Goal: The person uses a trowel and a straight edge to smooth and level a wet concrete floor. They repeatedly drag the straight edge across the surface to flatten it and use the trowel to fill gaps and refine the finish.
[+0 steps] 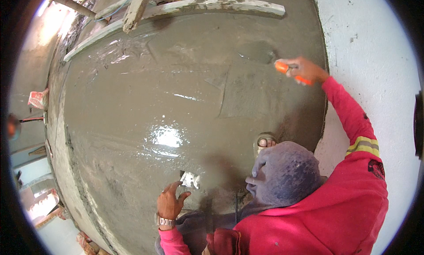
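Observation:
My right hand [304,69] grips the orange handle [282,66] of a trowel, close to the white wall. The trowel's blade [261,53] lies low against the wet grey mortar [176,83] and is coated with it, so its outline is hard to make out. My left hand [171,202], with a metal watch on the wrist, is open with fingers apart and holds nothing. Just beyond its fingertips is a small, jagged white patch [190,180] in the mortar; what it is I cannot tell.
My bent knee [287,173] in grey cloth and bare toes [266,143] are between my arms. A long mortar-smeared straightedge board [221,5] crosses the far side, under a shorter wooden piece [136,10]. The white wall [371,56] bounds the right; a red-and-white bag [39,99] sits far left.

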`<state>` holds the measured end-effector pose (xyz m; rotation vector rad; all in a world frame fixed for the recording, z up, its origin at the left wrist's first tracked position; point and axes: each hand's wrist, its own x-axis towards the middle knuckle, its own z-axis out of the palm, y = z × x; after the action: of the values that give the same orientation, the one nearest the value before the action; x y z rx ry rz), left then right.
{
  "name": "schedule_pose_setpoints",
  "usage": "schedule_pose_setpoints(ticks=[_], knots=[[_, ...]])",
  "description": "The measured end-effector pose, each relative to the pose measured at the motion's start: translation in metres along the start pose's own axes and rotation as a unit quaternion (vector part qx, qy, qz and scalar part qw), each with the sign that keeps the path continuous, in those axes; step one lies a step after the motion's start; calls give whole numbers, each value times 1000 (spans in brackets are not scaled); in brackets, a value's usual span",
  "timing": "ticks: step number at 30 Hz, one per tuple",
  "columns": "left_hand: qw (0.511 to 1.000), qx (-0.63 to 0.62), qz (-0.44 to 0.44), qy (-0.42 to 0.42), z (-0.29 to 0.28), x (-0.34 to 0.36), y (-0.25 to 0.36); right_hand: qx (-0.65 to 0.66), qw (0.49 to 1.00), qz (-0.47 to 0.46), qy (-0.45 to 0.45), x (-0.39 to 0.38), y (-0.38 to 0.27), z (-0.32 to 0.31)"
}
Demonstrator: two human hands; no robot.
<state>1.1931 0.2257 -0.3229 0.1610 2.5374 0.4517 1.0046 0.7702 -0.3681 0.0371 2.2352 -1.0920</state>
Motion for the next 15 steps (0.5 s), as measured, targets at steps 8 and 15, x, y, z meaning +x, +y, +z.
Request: schedule_pose_setpoints(ticks=[8, 15], knots=[[1000, -6, 10, -7, 7, 8, -3, -178, 980, -81, -35, -12, -10, 75], [1000, 1, -11, 1, 0, 0, 2, -91, 995, 15, -47, -9, -23, 47]])
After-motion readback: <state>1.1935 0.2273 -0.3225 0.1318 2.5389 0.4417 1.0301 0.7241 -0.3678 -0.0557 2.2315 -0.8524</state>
